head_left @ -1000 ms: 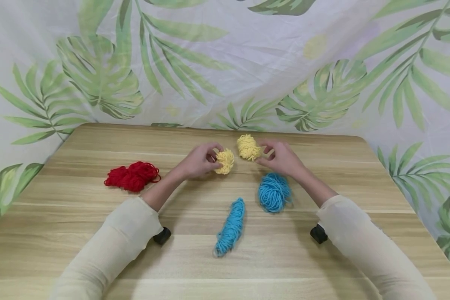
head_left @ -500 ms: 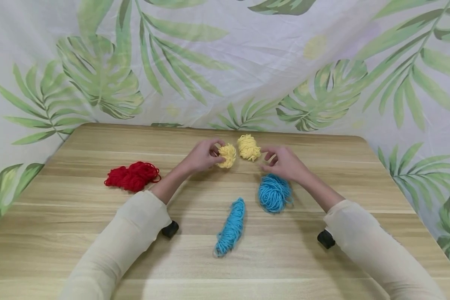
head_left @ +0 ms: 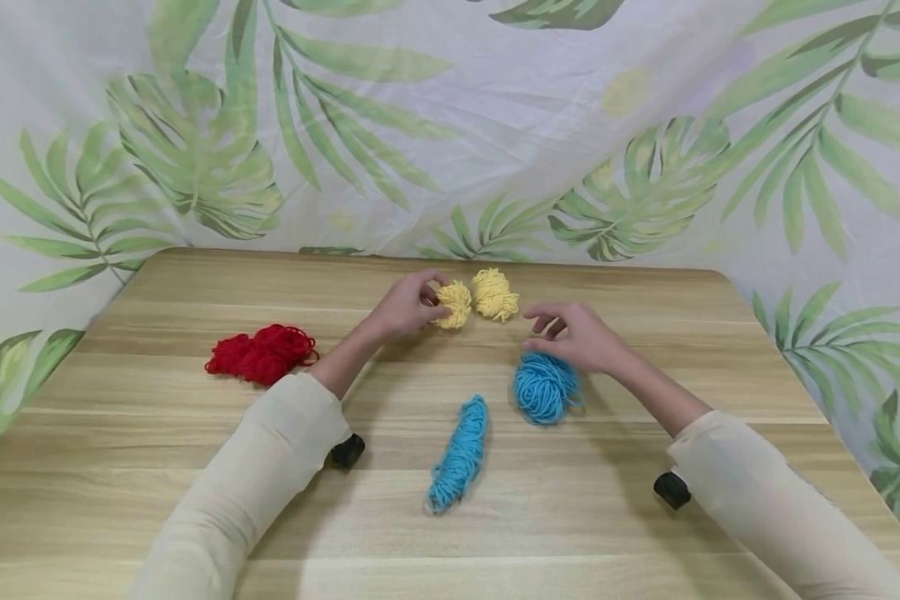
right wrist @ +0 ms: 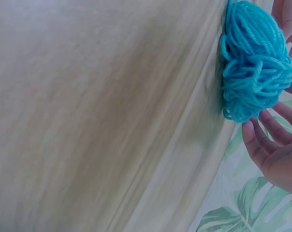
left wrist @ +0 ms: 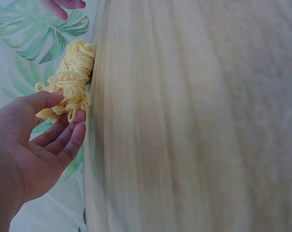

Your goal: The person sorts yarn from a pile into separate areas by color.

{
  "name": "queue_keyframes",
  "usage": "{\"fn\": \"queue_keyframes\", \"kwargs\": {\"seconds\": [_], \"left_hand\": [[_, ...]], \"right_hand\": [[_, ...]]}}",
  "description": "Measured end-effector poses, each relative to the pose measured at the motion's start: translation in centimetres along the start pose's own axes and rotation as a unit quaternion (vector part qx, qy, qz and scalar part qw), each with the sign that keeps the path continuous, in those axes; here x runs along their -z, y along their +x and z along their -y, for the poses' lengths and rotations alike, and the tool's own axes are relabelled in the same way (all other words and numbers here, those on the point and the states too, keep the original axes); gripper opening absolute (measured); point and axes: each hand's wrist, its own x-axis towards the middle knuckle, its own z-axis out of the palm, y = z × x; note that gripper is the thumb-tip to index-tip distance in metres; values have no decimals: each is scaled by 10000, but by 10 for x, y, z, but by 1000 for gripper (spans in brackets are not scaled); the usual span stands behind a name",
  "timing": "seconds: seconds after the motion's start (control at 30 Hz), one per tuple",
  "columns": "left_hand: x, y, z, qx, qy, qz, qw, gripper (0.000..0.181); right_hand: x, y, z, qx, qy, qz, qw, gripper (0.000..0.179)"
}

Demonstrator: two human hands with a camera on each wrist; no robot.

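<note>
A loose bundle of red yarn [head_left: 262, 354] lies on the left part of the light wooden table [head_left: 157, 467]. A long, narrow skein of blue yarn [head_left: 459, 456] lies near the middle, toward the near edge. Behind the table hangs a white cloth printed with green palm leaves [head_left: 195, 158], filling the far side and both flanks.

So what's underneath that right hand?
The right hand hovers over the round blue yarn bundle; the bundle's far edge and the wooden table beneath are covered.
</note>
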Motion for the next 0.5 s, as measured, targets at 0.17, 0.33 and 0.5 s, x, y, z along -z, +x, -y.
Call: {"fn": "queue_keyframes", "kwargs": {"seconds": [0.17,0.33,0.5], "left_hand": [[-3,5,2,154,-18,-33,9999,42],[-4,9,3,223,-34,-151,9996,41],[-7,13,3,265,-231,-158,9993,42]], "right_hand": [[0,-5,-3,47,-88,-15,9999,41],[1,-10,-4,37,-121,-6,9999,41],[4,-15,-2,35,-70,-33,10000,41]]}}
